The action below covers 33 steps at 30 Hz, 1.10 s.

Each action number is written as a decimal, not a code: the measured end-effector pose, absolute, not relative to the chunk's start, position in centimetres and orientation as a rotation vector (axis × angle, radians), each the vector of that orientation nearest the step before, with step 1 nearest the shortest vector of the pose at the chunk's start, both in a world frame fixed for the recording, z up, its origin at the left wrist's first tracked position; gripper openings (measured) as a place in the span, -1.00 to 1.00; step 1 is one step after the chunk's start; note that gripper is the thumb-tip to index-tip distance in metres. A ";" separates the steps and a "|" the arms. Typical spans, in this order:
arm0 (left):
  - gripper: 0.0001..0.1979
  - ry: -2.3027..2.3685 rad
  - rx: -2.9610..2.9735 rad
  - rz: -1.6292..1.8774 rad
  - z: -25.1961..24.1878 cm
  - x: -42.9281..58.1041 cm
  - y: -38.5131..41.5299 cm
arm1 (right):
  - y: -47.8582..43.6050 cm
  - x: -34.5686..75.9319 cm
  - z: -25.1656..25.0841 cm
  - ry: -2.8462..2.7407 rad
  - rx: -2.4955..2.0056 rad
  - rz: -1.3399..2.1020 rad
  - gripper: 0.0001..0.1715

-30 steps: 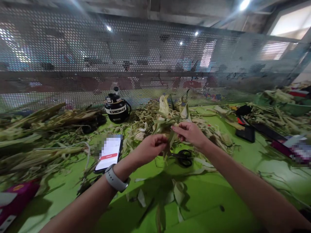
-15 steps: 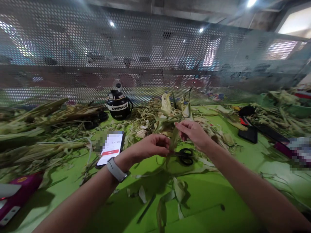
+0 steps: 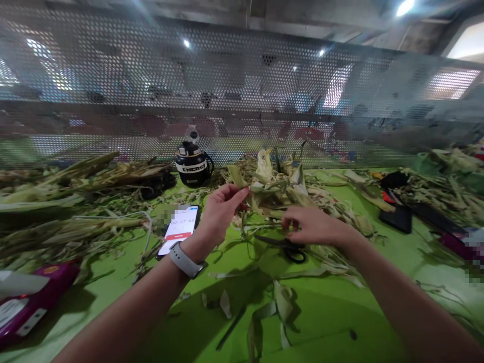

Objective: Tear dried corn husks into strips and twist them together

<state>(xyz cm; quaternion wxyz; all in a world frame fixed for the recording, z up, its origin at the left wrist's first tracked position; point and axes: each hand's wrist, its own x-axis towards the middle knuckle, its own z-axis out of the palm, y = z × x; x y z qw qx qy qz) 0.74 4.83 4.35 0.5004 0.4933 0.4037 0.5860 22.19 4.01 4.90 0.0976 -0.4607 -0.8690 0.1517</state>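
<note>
My left hand is raised over the green table and pinches a strip of corn husk between thumb and fingers. A grey watch sits on that wrist. My right hand is lower and to the right, its fingers curled onto husk leaves just above the black scissors. What it holds is hard to make out. A pile of husks lies right behind both hands.
A phone with a lit screen lies left of my left hand. A black jug stands by the perforated metal screen. Long corn stalks fill the left side. A purple box sits at the near left. Dark items lie right.
My hands have pulled apart: the left rose and carried a husk strip up and left, the right dropped towards the scissors. The camera has shifted slightly left.
</note>
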 end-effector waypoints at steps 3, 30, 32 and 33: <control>-0.72 0.977 1.094 1.474 4.6 0.5 4.9 | 3.4 22.1 4.3 -2.837 -1.542 0.287 -0.81; -0.77 0.798 0.861 1.516 4.7 -1.6 6.9 | 3.5 21.6 4.9 -2.978 -1.940 0.238 -0.84; -0.78 0.812 0.882 1.507 4.7 -1.6 6.8 | 3.9 22.0 4.7 -2.963 -1.916 0.296 -0.84; -0.78 0.826 0.895 1.501 4.7 -1.5 6.8 | 4.1 22.3 4.6 -2.937 -1.907 0.320 -0.83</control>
